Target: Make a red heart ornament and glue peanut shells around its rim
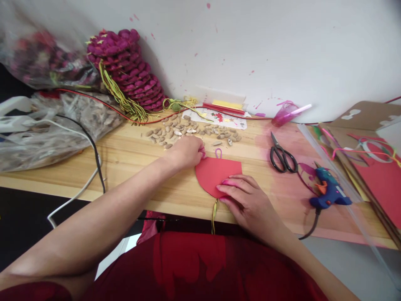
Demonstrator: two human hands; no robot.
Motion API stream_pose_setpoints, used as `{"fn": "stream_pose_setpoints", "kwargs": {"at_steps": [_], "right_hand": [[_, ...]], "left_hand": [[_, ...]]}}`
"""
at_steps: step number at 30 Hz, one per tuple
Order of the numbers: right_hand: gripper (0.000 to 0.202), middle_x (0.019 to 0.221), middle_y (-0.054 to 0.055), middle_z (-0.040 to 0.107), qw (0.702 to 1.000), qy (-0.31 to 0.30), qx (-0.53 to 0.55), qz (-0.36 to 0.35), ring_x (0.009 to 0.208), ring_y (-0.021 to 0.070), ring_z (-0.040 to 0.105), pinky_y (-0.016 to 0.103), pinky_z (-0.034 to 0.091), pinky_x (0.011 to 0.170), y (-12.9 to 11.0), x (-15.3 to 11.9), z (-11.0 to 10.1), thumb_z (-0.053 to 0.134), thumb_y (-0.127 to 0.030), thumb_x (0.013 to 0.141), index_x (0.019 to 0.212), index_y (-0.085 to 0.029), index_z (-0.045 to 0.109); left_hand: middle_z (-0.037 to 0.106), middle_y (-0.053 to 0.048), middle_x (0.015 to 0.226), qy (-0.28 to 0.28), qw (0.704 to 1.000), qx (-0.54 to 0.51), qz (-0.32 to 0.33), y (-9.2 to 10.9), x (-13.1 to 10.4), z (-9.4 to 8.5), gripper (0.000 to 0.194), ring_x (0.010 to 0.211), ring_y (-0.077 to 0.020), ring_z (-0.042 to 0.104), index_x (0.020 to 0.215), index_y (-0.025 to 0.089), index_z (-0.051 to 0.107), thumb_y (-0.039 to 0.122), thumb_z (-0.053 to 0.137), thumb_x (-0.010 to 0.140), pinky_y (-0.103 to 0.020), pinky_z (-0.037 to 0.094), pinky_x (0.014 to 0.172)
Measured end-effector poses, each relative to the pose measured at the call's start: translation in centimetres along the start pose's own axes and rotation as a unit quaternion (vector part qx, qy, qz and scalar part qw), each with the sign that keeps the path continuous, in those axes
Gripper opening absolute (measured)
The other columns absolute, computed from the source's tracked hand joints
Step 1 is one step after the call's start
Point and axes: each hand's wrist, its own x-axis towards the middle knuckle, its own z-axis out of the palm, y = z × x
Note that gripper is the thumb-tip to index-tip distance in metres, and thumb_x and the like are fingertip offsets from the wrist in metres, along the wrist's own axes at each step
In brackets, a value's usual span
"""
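Observation:
A red card (216, 173) with a straight top edge and a rounded bottom lies near the table's front edge. A small purple loop (218, 153) stands out from its top, and a yellow-green tassel (214, 215) hangs from its lower tip over the edge. My left hand (188, 151) is closed at the card's upper left corner, its pink-stained fingertips pinched together there. With fingers on top and thumb by the lower edge, my right hand (242, 196) grips the card's lower right side. Peanut shells (171, 130) are scattered just beyond my left hand.
Black scissors (283, 156) and a blue glue gun (328, 194) lie to the right, near a pink-stained cup (283, 115). A purple peanut-shell stack (131, 71) leans on the wall. Bags of shells (78, 129) and cables take up the left; a cardboard box (354, 117) stands far right.

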Motion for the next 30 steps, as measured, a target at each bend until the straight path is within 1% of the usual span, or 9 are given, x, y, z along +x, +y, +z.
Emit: {"fn": "stream_pose_setpoints", "kwargs": {"at_steps": [6,13,16,19,26,30], "right_hand": [[0.021,0.109,0.010,0.075,1.000,-0.004,0.004,0.000,0.106,0.0251,0.062,0.044,0.052,0.098,0.01,0.04,0.05,0.065,-0.020,0.092,0.111,-0.017,0.072],[0.021,0.110,0.009,0.075,1.000,-0.007,0.008,0.002,0.107,0.0251,0.062,0.046,0.053,0.098,-0.01,0.12,0.05,0.064,-0.020,0.093,0.112,-0.019,0.072],[0.021,0.110,0.009,0.075,1.000,-0.007,0.009,0.004,0.106,0.0250,0.062,0.046,0.053,0.097,-0.06,0.10,-0.03,0.064,-0.020,0.093,0.112,-0.020,0.072],[0.021,0.110,0.009,0.074,1.000,-0.007,0.007,0.002,0.106,0.0249,0.062,0.045,0.053,0.098,-0.08,0.12,-0.01,0.064,-0.020,0.092,0.112,-0.018,0.072],[0.020,0.109,0.010,0.074,1.000,-0.007,0.003,-0.002,0.106,0.0251,0.062,0.045,0.053,0.098,-0.15,0.28,0.09,0.065,-0.019,0.092,0.110,-0.018,0.072],[0.021,0.109,0.009,0.074,1.000,-0.006,0.003,-0.002,0.106,0.0248,0.062,0.045,0.053,0.097,-0.22,0.24,0.07,0.065,-0.018,0.092,0.111,-0.018,0.072]], "left_hand": [[0.076,-0.007,0.095,-0.004,1.000,0.018,0.002,0.29,-0.04,-0.08,0.019,0.095,-0.0238,0.069,0.091,0.019,0.074,0.022,0.057,0.085,-0.029,0.049,0.081],[0.076,-0.011,0.095,-0.005,1.000,0.002,0.012,0.17,0.03,-0.07,0.019,0.096,-0.0272,0.069,0.090,0.017,0.074,0.019,0.056,0.084,-0.032,0.050,0.082],[0.076,-0.010,0.095,-0.007,1.000,0.006,0.012,0.17,0.00,-0.10,0.018,0.096,-0.0262,0.069,0.090,0.017,0.073,0.019,0.056,0.084,-0.031,0.050,0.081],[0.076,-0.009,0.095,-0.009,1.000,0.010,0.014,0.22,-0.03,-0.13,0.018,0.095,-0.0250,0.069,0.089,0.018,0.073,0.020,0.056,0.085,-0.030,0.049,0.080],[0.075,-0.012,0.097,-0.011,1.000,0.008,0.018,0.19,0.06,-0.11,0.019,0.097,-0.0278,0.069,0.091,0.016,0.072,0.019,0.053,0.086,-0.033,0.049,0.080],[0.075,-0.011,0.096,-0.010,1.000,0.016,0.020,0.14,0.14,-0.03,0.019,0.096,-0.0271,0.069,0.090,0.016,0.072,0.019,0.053,0.087,-0.033,0.049,0.081]]}}
